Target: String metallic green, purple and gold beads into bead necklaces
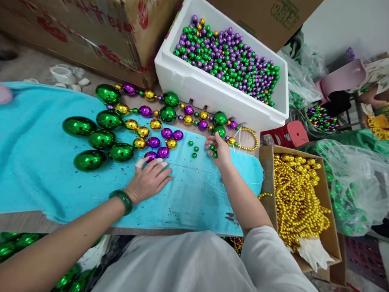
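Note:
My left hand (153, 178) lies palm down on the blue cloth (182, 202), fingers spread, white tape on some fingertips. It rests just below purple balls (163, 152). A thin thread (188, 166) runs rightward from near its fingers. My right hand (221, 152) is curled around small green beads (212, 148). Several loose green beads (196, 149) sit to its left. Beyond it lies a strung bead garland (167, 114) of green, purple and gold balls, ending in a gold bead loop (256, 140). Big green ovals (101, 139) and gold balls (143, 132) are grouped left.
A white foam box (221, 95) of purple and green beads stands at the back. To the right is a carton (266, 162) with gold bead strands (298, 202). Small snips (231, 217) lie near the cloth's front edge. A large cardboard box (91, 36) stands back left.

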Demonstrator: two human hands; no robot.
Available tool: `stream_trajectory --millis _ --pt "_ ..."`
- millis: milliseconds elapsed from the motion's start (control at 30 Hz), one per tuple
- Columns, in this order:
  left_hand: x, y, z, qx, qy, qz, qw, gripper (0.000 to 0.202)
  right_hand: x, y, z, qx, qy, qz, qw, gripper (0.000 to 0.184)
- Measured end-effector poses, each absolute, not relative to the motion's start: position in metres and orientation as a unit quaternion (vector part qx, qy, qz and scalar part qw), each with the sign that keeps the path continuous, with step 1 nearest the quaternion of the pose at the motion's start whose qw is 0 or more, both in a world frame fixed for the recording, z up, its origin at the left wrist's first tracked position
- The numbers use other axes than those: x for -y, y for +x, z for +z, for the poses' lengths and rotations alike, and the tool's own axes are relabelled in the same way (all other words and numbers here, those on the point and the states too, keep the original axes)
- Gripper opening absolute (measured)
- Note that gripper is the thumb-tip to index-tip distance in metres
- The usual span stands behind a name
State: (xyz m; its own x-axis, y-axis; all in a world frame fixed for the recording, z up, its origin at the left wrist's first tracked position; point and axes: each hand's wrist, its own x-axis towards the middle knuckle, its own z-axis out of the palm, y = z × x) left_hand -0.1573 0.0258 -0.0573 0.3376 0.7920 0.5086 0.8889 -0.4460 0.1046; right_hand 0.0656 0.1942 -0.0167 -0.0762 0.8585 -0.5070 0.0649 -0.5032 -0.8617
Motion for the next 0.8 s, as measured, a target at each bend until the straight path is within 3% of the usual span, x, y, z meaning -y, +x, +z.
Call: stream_trajectory --millis 67,133,267,567,700,800 --pt "-0.025 -0.157 -0.056 0.516 -0.813 -0.252 0.098 0.015 -0.186 0.059 -0.027 0.551 -0.615 0.454 0.334 0.033" --pt "-0.024 -0.155 -0.055 0.519 -0.811 -0.252 0.095 0.013 -0.177 0.051 -0.037 0.704 -0.584 0.275 0.296 0.027" --pt "-0.023 -0.153 -0.053 0.53 -0.801 -0.268 0.076 0.016 -0.166 0.036 -0.049 0.822 -0.534 0.109 0.167 0.029" --pt "-0.023 -0.15 -0.055 0.544 -0.779 -0.307 0.05 0.03 -0.152 0.03 -0.043 0.887 -0.439 0.046 0.137 0.049" --pt "-0.022 -0.145 -0.059 0.561 -0.757 -0.333 0.028 0.034 -0.208 0.045 0.014 0.881 -0.4 0.036 0.251 0.041" --pt "-0.023 -0.145 -0.061 0.569 -0.741 -0.356 0.016 0.036 -0.298 0.073 0.074 0.784 -0.535 0.052 0.311 0.031"
